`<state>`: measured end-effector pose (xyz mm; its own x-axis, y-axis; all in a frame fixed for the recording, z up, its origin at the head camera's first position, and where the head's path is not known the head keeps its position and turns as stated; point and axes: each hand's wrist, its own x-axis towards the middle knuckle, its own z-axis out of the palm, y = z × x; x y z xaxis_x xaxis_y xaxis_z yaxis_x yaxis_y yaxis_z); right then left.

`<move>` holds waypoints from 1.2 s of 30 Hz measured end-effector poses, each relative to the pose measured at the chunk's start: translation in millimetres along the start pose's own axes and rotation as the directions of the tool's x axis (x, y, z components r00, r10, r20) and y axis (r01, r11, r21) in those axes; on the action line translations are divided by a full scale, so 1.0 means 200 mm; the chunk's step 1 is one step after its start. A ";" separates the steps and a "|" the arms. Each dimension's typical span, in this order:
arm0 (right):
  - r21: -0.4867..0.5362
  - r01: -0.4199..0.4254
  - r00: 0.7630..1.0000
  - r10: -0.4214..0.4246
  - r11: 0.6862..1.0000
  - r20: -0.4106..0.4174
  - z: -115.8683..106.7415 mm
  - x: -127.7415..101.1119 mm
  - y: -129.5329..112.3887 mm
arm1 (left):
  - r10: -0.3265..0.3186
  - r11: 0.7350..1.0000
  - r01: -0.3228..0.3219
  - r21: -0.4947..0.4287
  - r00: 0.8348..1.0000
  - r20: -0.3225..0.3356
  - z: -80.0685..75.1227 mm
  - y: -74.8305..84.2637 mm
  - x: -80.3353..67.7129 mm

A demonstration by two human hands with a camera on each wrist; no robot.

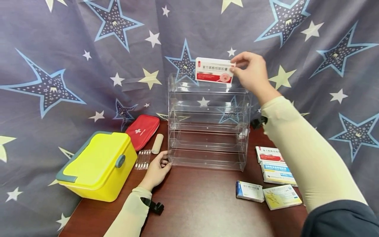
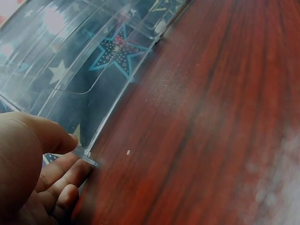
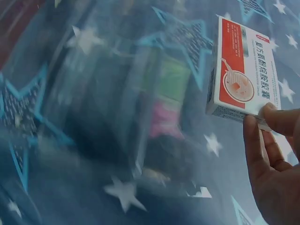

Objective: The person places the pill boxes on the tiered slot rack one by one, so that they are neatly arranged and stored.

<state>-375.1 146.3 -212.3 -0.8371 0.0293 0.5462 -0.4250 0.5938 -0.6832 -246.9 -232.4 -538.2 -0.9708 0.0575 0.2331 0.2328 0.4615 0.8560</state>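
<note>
Curtain (image 1: 151,19), star-patterned, is hanging behind a brown table (image 1: 201,200); one clear rack (image 1: 207,126) is standing on top, then one yellow case (image 1: 94,161), one red pouch (image 1: 145,130). The left hand (image 1: 157,169) is gripping the rack's lower left corner; the right hand (image 1: 251,70) is pinching one red-and-white box (image 1: 211,70) (label facing the head camera!) up by the rack's top, well above the left hand. At least four other boxes (image 1: 278,172) are lying right, one beige roll (image 1: 157,144) and one ampoule pack (image 1: 143,160) left.
</note>
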 end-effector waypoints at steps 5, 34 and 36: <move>-0.025 -0.041 0.999 0.041 0.999 0.035 0.18 0.04 -0.02 | 0.018 1.000 -0.018 0.007 1.000 -0.003 0.00 0.00 0.00; 0.128 -0.032 0.996 0.021 0.991 0.087 0.50 0.04 -0.05 | 0.006 1.000 -0.006 0.009 1.000 0.004 0.01 0.01 0.01; 0.139 -0.038 0.996 0.026 0.990 0.090 0.50 0.04 -0.05 | 0.010 1.000 -0.010 0.009 1.000 0.005 0.00 0.01 0.00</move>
<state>-411.6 59.0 -249.7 -0.8755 -0.0275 0.4825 -0.4361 0.4751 -0.7643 -246.9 -230.7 -536.5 -0.9688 0.0667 0.2387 0.2416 0.4687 0.8497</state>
